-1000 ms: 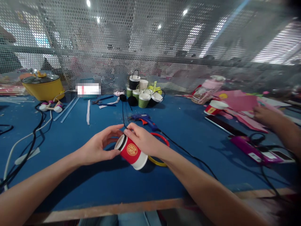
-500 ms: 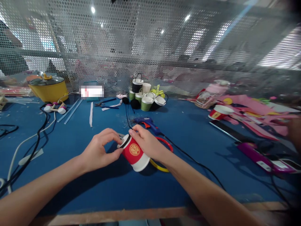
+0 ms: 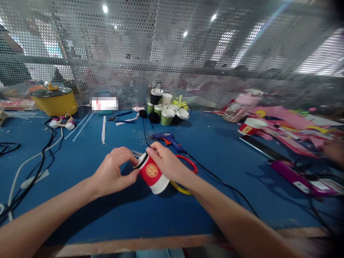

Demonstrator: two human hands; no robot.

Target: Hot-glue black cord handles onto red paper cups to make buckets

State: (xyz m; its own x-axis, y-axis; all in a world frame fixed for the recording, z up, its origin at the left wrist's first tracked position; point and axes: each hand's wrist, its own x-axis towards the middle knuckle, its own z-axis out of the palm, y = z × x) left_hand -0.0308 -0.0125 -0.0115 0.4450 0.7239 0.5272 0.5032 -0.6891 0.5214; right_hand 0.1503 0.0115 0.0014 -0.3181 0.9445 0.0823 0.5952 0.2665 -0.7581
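Note:
A red and white paper cup (image 3: 151, 175) with a gold emblem is tilted between my hands, its mouth towards the upper left. Black cord (image 3: 141, 162) runs along the cup just below its rim and trails back across the table to a black ball of cord (image 3: 143, 114). My right hand (image 3: 165, 161) is closed over the cup's upper side, fingertips at the corded rim. My left hand (image 3: 116, 171) pinches at the rim's left edge, where the cord lies. Behind the cup sit a blue glue gun (image 3: 168, 139) and, partly hidden, scissors with red and yellow handles (image 3: 192, 163).
Several small green, black and white cups (image 3: 167, 117) stand at the back. Pliers (image 3: 120, 115) and paper strips (image 3: 103, 129) lie left of them; a yellow pot (image 3: 55, 102) stands far left. A phone (image 3: 262, 147), another red cup (image 3: 251, 126) and pink scraps are right, beside another person's hand (image 3: 333, 148).
My left fingertips have shifted slightly at the cup's rim, and the cup has turned a little. My right hand keeps its hold. At the right edge, the other person's hand has moved slightly.

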